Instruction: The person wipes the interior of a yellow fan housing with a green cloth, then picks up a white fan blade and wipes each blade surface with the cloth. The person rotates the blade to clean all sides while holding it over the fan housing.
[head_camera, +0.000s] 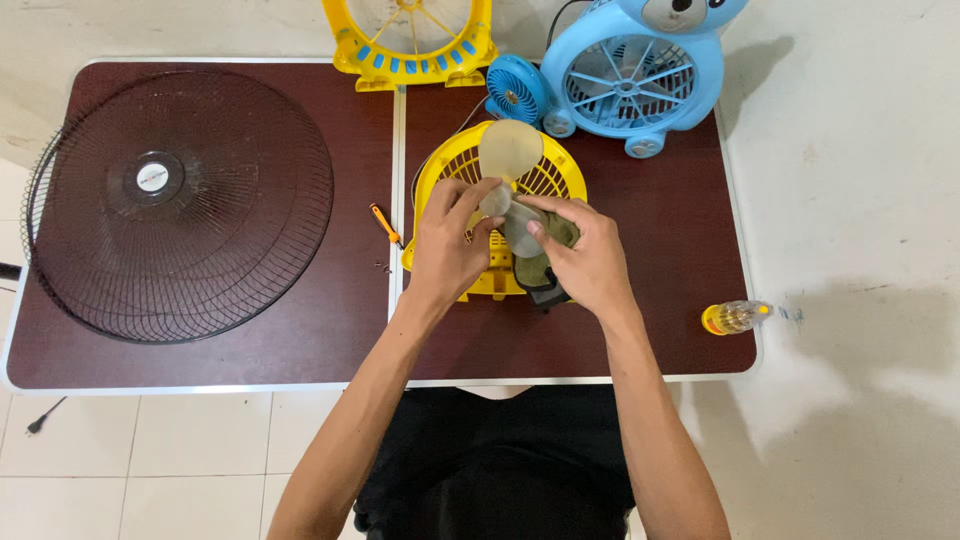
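The person holds a translucent fan blade (508, 165) over the middle of the desk (660, 340), just above a yellow fan housing (455, 165) that lies flat on the dark brown top. The blade piece is pale, milky and dull-looking; one rounded paddle stands up clear of the fingers, and a second, greyer paddle shows lower down between the two hands. The left hand (447, 245) has its grip pinched on the blade near the hub, thumb and fingers together on the plastic. The right hand (588, 262) has its grip clamped on an olive-green cloth (538, 262), which is pressed against the lower paddle.

Much is covered. The hub of the blade is hidden behind the fingers (any further paddles cannot be counted), and the hands block the centre of the yellow housing. A dark edge shows under the cloth, but what it belongs to cannot be told.

Around them: a large black wire fan guard (180, 205) fills the left half of the desk, a small orange-handled screwdriver (385, 224) lies beside the housing, and a small bottle (735, 317) rests at the right edge. A blue fan (625, 80) and another yellow fan part (410, 45) are cut off by the top of the view.
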